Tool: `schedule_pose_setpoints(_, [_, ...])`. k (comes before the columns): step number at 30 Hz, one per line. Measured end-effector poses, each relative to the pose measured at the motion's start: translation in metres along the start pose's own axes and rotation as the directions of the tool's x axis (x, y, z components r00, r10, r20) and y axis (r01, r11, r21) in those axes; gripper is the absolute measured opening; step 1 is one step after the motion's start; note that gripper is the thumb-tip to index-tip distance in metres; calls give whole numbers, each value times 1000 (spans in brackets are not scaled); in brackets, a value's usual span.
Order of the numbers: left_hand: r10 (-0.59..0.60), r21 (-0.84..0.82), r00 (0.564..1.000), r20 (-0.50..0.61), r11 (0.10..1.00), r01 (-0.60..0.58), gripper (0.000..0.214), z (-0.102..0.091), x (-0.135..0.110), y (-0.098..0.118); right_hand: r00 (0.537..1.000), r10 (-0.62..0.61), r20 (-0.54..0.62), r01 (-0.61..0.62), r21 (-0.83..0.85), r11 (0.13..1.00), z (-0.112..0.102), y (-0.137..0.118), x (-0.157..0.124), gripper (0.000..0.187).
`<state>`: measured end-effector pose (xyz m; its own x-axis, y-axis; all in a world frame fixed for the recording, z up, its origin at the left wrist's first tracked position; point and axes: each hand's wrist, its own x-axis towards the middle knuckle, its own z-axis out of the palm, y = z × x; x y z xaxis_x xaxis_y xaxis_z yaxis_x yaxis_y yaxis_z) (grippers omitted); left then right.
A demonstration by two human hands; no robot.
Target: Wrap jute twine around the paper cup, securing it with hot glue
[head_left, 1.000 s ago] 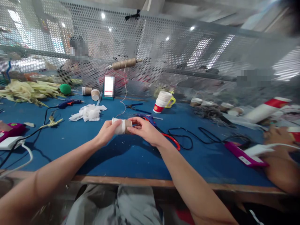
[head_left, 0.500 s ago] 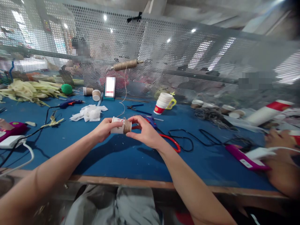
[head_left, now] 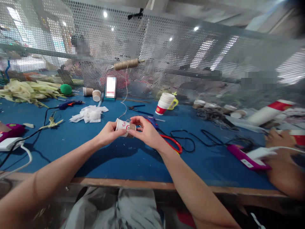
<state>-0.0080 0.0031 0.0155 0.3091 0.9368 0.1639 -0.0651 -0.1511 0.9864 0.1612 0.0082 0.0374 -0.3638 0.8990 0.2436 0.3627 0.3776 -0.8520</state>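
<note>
A white paper cup [head_left: 122, 124] with a red and pink print lies tilted on its side above the blue tabletop. My left hand [head_left: 108, 133] grips its rim end, with the thumb along the near side. Around the other end runs a band of brown twine [head_left: 132, 127]. My right hand [head_left: 147, 131] closes on this wrapped end, thumb in front and fingers behind. A loose strand of twine [head_left: 126, 87] drops from the spool [head_left: 126, 64] on the mesh screen toward the cup. The cup's underside is partly hidden by my fingers.
Right of my hands are a blue glue gun [head_left: 152, 122], a red handle loop [head_left: 175, 144] and stacked paper cups [head_left: 164, 103]. White tissue [head_left: 90, 114], another glue gun [head_left: 70, 104] and twine-wrapped cups [head_left: 96, 95] lie left. A co-worker's hand [head_left: 281, 143] is near a purple power strip [head_left: 247, 159].
The cup has turned in my hands, bringing more of its red print into view. My right thumb has moved left over the cup's front. The view has shifted slightly.
</note>
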Motion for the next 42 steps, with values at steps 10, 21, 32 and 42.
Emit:
schedule_pose_setpoints(10, [30,22,999,-22,999,-30,29,1,-1,-2,983,156,93,-168,141,976,-8,2,2,29])
schedule_pose_setpoints(21, [-70,-50,996,55,996,73,33,2,1,-3,985,63,163,-69,28,997,-10,6,3,37])
schedule_pose_setpoints(32, [-54,135,998,37,990,49,27,1,2,-16,993,-10,114,0,84,996,0,8,3,41])
schedule_pose_setpoints(42, [-97,89,995,-39,991,100,27,4,2,-12,998,-30,50,41,-240,970,-16,10,18,36])
